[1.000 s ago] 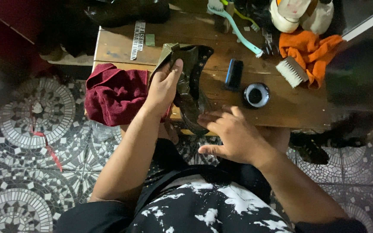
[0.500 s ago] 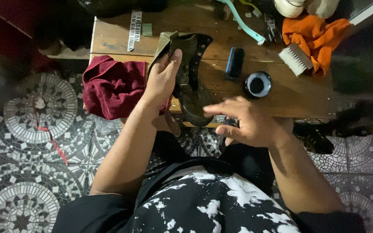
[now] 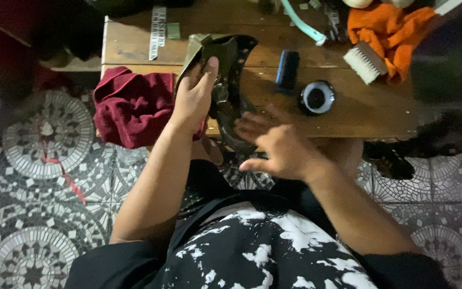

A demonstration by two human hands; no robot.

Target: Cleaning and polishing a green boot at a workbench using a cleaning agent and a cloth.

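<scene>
My left hand grips the upper shaft of a dark olive boot, which stands over the front edge of a low wooden table. The boot's toe points toward me. My right hand is blurred, fingers spread, pressed against the boot's toe and lower side. I cannot tell whether anything lies under those fingers. An open round tin of black polish sits on the table just right of the boot.
A dark red cloth hangs off the table's left front. A black and blue block, a white-bristled brush, an orange cloth and a teal toothbrush lie farther back. Patterned mosaic floor surrounds the table.
My right hand moved off the boot's toe to the right, then came back against it. The view has shifted slightly, so the table sits higher in frame. My left hand kept its hold.
</scene>
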